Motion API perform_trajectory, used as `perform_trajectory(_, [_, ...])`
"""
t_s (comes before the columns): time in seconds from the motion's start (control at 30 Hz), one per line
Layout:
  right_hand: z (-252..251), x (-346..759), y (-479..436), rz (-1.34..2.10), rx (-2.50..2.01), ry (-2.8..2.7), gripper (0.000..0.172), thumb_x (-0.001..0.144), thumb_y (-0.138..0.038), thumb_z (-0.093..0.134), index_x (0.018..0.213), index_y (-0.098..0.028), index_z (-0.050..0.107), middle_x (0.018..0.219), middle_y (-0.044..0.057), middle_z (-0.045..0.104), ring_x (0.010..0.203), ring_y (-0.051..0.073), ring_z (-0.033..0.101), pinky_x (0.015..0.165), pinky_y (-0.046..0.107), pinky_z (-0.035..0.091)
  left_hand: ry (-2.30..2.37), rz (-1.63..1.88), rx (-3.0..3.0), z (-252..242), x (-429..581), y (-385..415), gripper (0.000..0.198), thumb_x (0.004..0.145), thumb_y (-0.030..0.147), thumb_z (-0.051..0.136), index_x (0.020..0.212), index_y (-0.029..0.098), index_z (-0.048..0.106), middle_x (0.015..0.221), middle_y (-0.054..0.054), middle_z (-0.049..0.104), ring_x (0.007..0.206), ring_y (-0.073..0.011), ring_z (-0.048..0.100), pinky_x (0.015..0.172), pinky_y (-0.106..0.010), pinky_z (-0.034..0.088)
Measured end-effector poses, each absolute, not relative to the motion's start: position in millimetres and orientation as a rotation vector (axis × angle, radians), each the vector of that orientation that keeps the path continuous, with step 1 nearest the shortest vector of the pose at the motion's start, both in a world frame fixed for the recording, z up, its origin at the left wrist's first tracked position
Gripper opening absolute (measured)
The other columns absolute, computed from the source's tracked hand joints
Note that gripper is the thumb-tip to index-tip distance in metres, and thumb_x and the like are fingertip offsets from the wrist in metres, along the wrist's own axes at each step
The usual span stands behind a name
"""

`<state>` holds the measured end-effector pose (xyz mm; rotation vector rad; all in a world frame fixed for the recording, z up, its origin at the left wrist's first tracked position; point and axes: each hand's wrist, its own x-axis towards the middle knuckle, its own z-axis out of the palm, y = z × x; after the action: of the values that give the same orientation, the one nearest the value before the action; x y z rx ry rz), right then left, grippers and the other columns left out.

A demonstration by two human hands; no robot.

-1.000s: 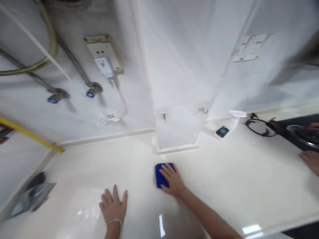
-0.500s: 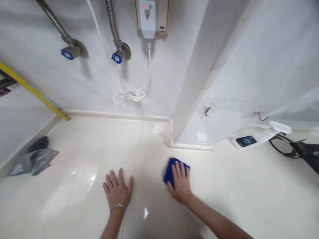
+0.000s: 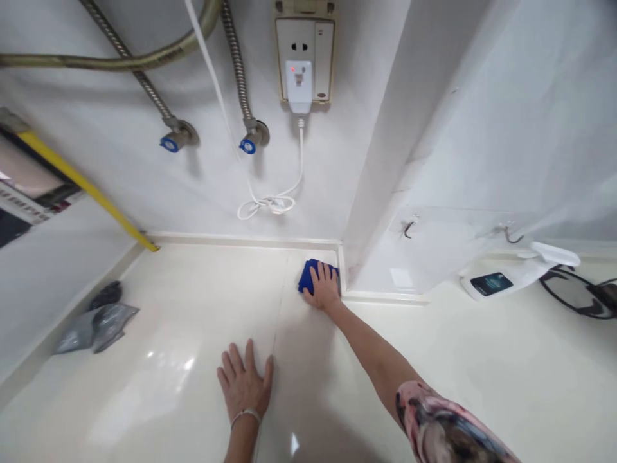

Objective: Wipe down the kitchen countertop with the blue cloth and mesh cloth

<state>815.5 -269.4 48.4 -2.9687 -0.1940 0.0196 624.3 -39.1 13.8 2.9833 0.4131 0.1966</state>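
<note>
A folded blue cloth [image 3: 305, 276] lies against the inner corner of the cream counter [image 3: 202, 289], beside the upright trim. My right hand [image 3: 324, 287] presses down on it, with the fingers over the top and the thumb along its near left side. Part of the cloth is hidden under that hand. Lower down and to the left, my left hand [image 3: 245, 382] rests palm down on the glossy surface with spread fingers, holding nothing, close to a thin seam. A bracelet [image 3: 247, 415] circles the left wrist.
Grey plastic bags [image 3: 101, 325] lie by the left wall, under a yellow pipe [image 3: 87, 183]. A white spray bottle [image 3: 511, 283] lies on the right near a black-rimmed object [image 3: 576, 296]. Above are a looped white cord [image 3: 267, 204], valves [image 3: 248, 145] and a plug [image 3: 299, 83].
My right hand has slid the blue cloth forward and slightly left into the corner. The left hand stays flat on the counter. The camera view has shifted, showing more of the wall above.
</note>
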Motion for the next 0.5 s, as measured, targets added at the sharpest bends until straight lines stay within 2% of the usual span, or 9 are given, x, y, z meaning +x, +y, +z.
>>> perform_trajectory(0.13, [39, 757, -251, -0.048, -2.894, -0.290, 0.085, 0.094, -0.060, 0.050, 0.160, -0.010, 0.031, 0.167, 0.023, 0.022, 0.151, 0.044, 0.019, 0.121, 0.061, 0.008, 0.444, 0.179, 2.976, 15, 626, -39, 0.070, 0.095, 0.052, 0.040, 0.154, 0.015, 0.038, 0.165, -0.026, 0.028, 0.156, -0.0429, 0.017, 0.124, -0.061, 0.019])
perform_trajectory(0.23, [26, 706, -266, -0.124, -2.765, -0.579, 0.085, 0.093, -0.065, 0.050, 0.161, -0.017, 0.031, 0.168, 0.017, 0.023, 0.154, 0.038, 0.017, 0.124, 0.056, 0.008, 0.440, 0.221, 2.982, 13, 627, -38, 0.070, 0.095, 0.052, 0.039, 0.155, 0.015, 0.037, 0.164, -0.027, 0.028, 0.156, -0.0426, 0.016, 0.123, -0.061, 0.020])
perform_trajectory(0.33, [17, 677, -318, -0.153, -2.742, -0.609, 0.080, 0.091, -0.062, 0.055, 0.158, -0.022, 0.037, 0.167, 0.013, 0.028, 0.153, 0.033, 0.023, 0.124, 0.052, 0.012, 0.404, 0.241, 2.998, 11, 627, -37, 0.070, 0.096, 0.052, 0.034, 0.155, 0.015, 0.036, 0.164, -0.028, 0.028, 0.156, -0.0430, 0.016, 0.123, -0.060, 0.020])
perform_trajectory(0.5, [12, 641, -456, -0.301, -2.953, -0.128, 0.070, 0.094, -0.051, 0.052, 0.155, -0.018, 0.043, 0.162, 0.015, 0.037, 0.148, 0.033, 0.033, 0.121, 0.052, 0.021, 0.392, 0.247, 3.011, 10, 627, -35, 0.071, 0.095, 0.054, 0.031, 0.155, 0.015, 0.037, 0.163, -0.028, 0.029, 0.155, -0.0445, 0.019, 0.123, -0.060, 0.020])
